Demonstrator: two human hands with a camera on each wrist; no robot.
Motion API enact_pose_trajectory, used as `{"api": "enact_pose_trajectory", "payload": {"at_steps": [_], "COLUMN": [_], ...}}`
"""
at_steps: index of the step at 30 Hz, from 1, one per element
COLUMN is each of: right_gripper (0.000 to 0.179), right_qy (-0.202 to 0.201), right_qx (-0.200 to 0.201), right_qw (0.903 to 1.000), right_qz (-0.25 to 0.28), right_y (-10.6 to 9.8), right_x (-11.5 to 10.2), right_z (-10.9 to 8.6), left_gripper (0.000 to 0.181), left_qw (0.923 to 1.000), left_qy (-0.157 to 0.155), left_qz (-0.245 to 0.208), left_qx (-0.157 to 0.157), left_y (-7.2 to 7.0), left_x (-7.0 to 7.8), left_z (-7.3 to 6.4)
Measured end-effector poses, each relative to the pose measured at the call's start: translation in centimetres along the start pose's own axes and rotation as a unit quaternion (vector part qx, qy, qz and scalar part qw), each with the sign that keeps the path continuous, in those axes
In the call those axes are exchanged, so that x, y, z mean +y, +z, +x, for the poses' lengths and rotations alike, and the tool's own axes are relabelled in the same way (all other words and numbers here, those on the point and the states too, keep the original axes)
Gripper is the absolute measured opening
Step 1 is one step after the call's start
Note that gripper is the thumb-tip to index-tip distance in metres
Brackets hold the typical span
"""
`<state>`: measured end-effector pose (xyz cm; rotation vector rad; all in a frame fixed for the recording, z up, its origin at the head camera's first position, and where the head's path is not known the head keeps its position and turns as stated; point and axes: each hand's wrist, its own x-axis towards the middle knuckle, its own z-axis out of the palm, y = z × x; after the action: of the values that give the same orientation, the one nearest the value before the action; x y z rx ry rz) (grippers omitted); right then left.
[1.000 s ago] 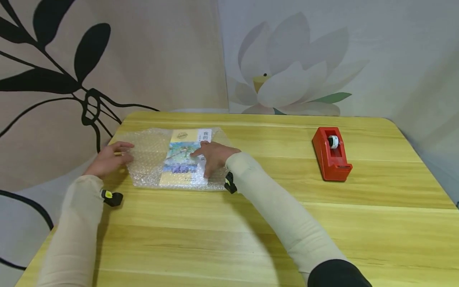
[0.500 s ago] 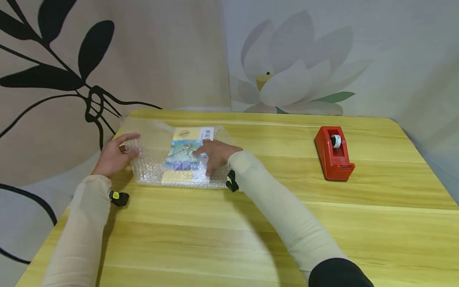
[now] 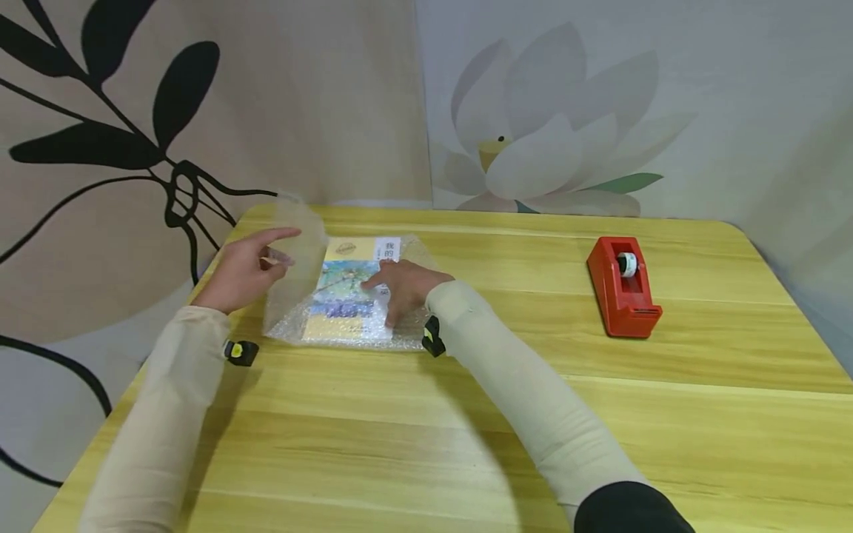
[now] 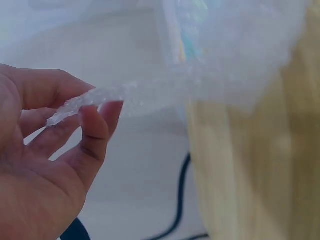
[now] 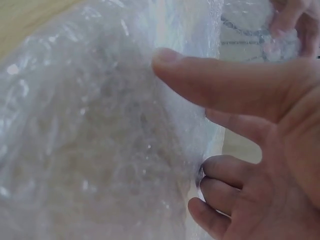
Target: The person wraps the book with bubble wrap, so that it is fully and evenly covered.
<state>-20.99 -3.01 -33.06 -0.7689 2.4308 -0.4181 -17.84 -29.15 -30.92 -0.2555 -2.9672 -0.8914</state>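
A sheet of clear bubble wrap (image 3: 285, 329) lies on the table with a book (image 3: 341, 305) at its middle; the cover is blue, yellow and white. My left hand (image 3: 245, 271) pinches the wrap's left edge and holds that flap raised, beside the book. In the left wrist view, the bubble wrap (image 4: 150, 92) runs between the thumb and fingers. My right hand (image 3: 408, 287) presses on the right part of the book with its fingers spread. The right wrist view shows its thumb (image 5: 200, 75) stretched out over the wrap.
A red tape dispenser (image 3: 623, 296) with a small roll of tape stands at the right of the wooden table (image 3: 400, 429). Behind the table hangs a backdrop (image 3: 300, 96) printed with leaves and a flower.
My left hand has taken the wrap's left edge, lifted it off the table and moved it right, nearer the book. The right hand has stayed on the book.
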Motion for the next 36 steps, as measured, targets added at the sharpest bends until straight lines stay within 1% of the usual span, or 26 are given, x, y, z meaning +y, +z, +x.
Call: {"api": "enact_pose_trajectory", "payload": {"at_steps": [2,5,10,13,15,18,20,23,26,28,30,32,33,34,35,36], "right_gripper": [0.081,0.081,0.081,0.081,0.081,0.081,0.081,0.079,0.076,0.075,0.074,0.074,0.075,0.075,0.076,0.077], "right_qy": [-0.002,-0.003,-0.004,-0.003,-0.004,-0.008,-0.012,-0.018,-0.026,-0.029,-0.028,-0.022,-0.019,-0.016,-0.016,-0.016], "right_qx": [0.001,0.002,0.003,0.002,0.002,0.005,0.008,0.009,0.008,0.007,0.007,0.004,0.003,-0.001,-0.002,-0.003], "right_qw": [1.0000,1.0000,1.0000,1.0000,1.0000,0.9999,0.9999,0.9997,0.9995,0.9995,0.9995,0.9997,0.9997,0.9997,0.9997,0.9997], "right_qz": [0.001,0.003,-0.001,-0.007,-0.008,-0.003,0.004,0.013,0.015,0.013,0.011,0.013,0.016,0.018,0.019,0.017], "right_y": [0.0,0.0,0.1,0.0,0.0,0.0,0.0,0.0,0.0,0.0,0.0,0.1,0.1,0.2,0.1,0.1], "right_x": [0.0,0.0,0.1,0.1,0.1,0.2,0.3,0.5,0.6,0.7,0.8,0.8,0.9,0.9,0.9,0.9], "right_z": [0.1,0.1,0.4,0.4,0.4,0.4,0.4,0.4,0.5,0.6,0.7,0.7,0.7,0.7,0.6,0.6], "left_gripper": [0.057,0.058,0.058,0.059,0.060,0.060,0.061,0.062,0.064,0.068,0.076,0.081,0.080,0.077,0.073,0.068], "left_qw": [0.9997,0.9986,0.9938,0.9872,0.9809,0.9719,0.9676,0.9636,0.9601,0.9569,0.9534,0.9519,0.9506,0.9478,0.9437,0.9400], "left_qy": [0.018,0.036,0.078,0.107,0.125,0.141,0.143,0.141,0.140,0.142,0.138,0.115,0.099,0.079,0.059,0.045], "left_qz": [0.008,0.020,0.051,0.084,0.112,0.147,0.165,0.182,0.196,0.203,0.200,0.176,0.158,0.137,0.120,0.106], "left_qx": [-0.014,-0.035,-0.061,-0.084,-0.098,-0.118,-0.128,-0.135,-0.142,-0.151,-0.179,-0.222,-0.248,-0.277,-0.302,-0.321], "left_y": [0.3,0.9,2.3,3.2,4.0,5.0,5.6,6.5,7.1,7.2,7.0,6.4,6.0,5.5,5.0,4.5], "left_x": [0.9,2.1,3.5,4.2,4.6,5.3,5.8,6.4,6.7,6.7,6.6,6.4,6.2,6.0,5.8,5.5], "left_z": [0.4,1.0,1.8,2.1,2.4,2.8,3.0,3.2,3.2,3.1,3.2,3.2,3.3,3.4,3.5,3.7]}}
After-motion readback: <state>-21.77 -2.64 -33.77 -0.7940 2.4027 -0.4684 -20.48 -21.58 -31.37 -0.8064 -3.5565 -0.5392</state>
